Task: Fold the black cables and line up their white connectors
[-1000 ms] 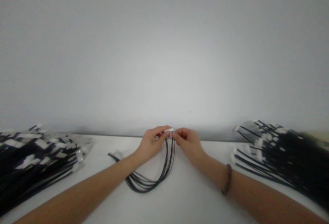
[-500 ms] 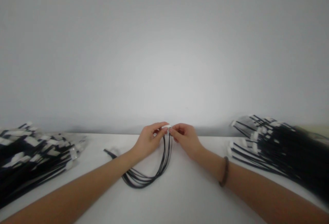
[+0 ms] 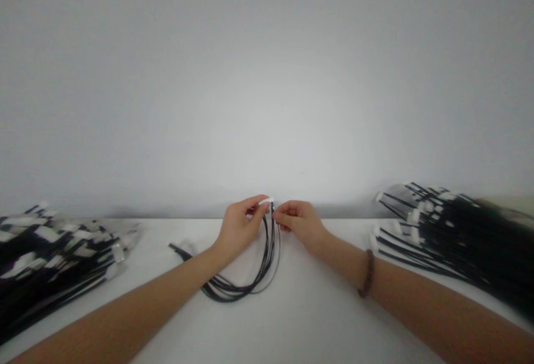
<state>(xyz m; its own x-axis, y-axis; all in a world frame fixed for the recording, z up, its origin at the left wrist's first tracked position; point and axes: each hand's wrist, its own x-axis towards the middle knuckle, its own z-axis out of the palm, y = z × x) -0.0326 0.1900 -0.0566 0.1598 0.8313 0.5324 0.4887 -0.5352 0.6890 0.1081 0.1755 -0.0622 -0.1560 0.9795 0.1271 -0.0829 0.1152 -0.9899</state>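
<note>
A bundle of thin black wires (image 3: 250, 280) loops over the white table (image 3: 292, 319). Its upper end carries a small white connector (image 3: 266, 201). My left hand (image 3: 240, 226) pinches that connector between thumb and forefinger. My right hand (image 3: 298, 224) sits just to the right, its fingertips closed on one of the black wires right below the connector. The bundle's other end (image 3: 177, 250) lies flat to the left of my left forearm. A dark bracelet (image 3: 367, 279) circles my right wrist.
A large pile of black wire harnesses with white connectors (image 3: 54, 258) lies at the left. A similar heap (image 3: 450, 230) lies at the right. A plain grey wall (image 3: 267, 74) rises directly behind the table's far edge.
Both hands have risen slightly and shifted a little left with the connector. My right fingers have drawn a bit away from the connector, and one wire now hangs apart from the loop.
</note>
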